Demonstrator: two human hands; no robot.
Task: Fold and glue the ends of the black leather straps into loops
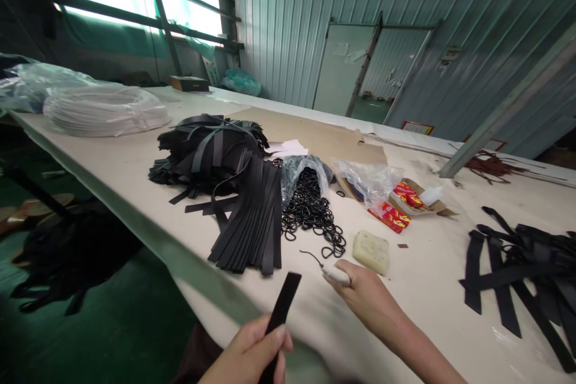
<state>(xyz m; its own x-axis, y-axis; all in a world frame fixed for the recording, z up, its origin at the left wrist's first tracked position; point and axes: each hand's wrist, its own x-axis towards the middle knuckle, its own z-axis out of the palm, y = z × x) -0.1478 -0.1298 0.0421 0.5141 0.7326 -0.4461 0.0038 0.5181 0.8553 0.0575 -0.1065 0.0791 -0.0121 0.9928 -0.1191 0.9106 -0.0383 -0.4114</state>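
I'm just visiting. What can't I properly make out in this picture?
In the head view:
- The black strap's lower end: covered by the left hand, then cut off by the bottom edge.
- The white object at the right hand: partly behind fingers; worn or held, unclear.
- Black rings deeper inside the plastic bag: hidden by other rings.
- Lettering on the red packets: too small.

The left hand (pixel 254 345) holds a black strap (pixel 284 305), its end pointing away from the person. The right hand (pixel 360 287), with a white cover (pixel 338 276) on a finger, is just beside a yellowish block (pixel 371 251). On the worktop (pixel 432 294) before me, black rings (pixel 309 207) spill from a plastic bag (pixel 294 173), next to a big strap pile (pixel 252 216). More straps (pixel 508 277) lie at the right.
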